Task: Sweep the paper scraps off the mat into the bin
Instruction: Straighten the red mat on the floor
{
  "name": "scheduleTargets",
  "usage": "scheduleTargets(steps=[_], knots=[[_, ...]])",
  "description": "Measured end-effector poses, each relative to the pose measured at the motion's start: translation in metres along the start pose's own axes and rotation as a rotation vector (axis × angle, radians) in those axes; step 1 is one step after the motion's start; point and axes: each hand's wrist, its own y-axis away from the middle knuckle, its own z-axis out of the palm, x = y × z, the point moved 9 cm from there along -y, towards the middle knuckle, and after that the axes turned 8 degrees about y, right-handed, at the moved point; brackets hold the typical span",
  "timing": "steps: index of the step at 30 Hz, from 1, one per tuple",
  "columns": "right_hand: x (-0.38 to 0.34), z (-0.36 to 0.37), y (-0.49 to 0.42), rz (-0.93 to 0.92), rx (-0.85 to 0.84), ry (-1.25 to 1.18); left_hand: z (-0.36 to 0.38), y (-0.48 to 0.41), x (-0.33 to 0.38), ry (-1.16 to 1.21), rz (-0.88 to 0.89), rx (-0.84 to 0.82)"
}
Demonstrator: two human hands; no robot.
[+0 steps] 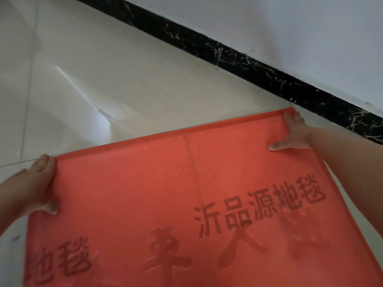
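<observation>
A large red mat with raised characters on its underside fills the lower half of the view, lifted off the floor with its back toward me. My left hand grips its upper left corner, thumb on the near face and fingers curled over the edge. My right hand grips the upper right corner the same way, thumb pressed on the red surface. No paper scraps and no bin are in view.
Pale glossy floor tiles spread beyond the mat. A black marbled skirting board runs diagonally from top left to right, under a white wall close to the mat's right corner.
</observation>
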Motion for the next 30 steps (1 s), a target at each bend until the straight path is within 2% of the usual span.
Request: scheduleTargets(steps=[3,7,14,18,21,23,26,28,30], knots=[[-0.002,0.001,0.002,0.019,-0.002,-0.02,-0.016,0.024,0.028,0.046,-0.101,-0.064],[0.001,0.001,0.0,0.025,0.006,-0.029,-0.027,0.036,0.047,-0.061,-0.047,-0.093],[-0.002,-0.004,-0.004,0.072,0.067,0.024,-0.024,0.042,0.052,0.01,0.003,-0.138],[-0.003,0.005,0.004,0.018,0.231,0.079,-0.029,0.048,0.055,-0.042,0.02,-0.095],[-0.01,0.003,0.009,0.12,0.153,0.145,-0.03,0.058,0.052,-0.056,0.03,-0.045],[-0.028,-0.015,0.022,0.199,0.145,0.214,-0.029,0.063,0.051,-0.058,0.019,-0.05],[-0.076,-0.018,0.051,0.104,0.27,0.376,-0.03,0.066,0.058,-0.13,0.012,-0.068],[-0.112,0.005,0.084,0.032,0.307,0.259,-0.033,0.076,0.067,-0.142,0.015,-0.041],[-0.144,0.03,0.124,-0.005,0.232,0.151,-0.033,0.098,0.078,-0.135,0.026,-0.036]])
